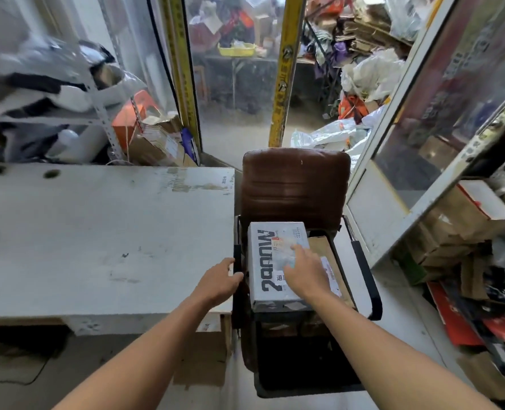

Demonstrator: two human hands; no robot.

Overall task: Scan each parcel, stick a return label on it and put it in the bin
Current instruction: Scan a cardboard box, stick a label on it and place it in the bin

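White box (274,267) lying flat on brown chair (295,184), atop a brown cardboard parcel (322,250); more parcels stacked below on seat. Label w/ printed characters showing on box top by the wrist, so labelling looks done or nearly so; scan status can't be told. Binning apparently left; no bin identifiable. Right hand (304,270) flat on box top, fingers straight, pressing, not grasping. Left hand (218,282) relaxed, released, fingers just beside box's left edge, over corner of grey counter (97,232). Box directly under right grip.
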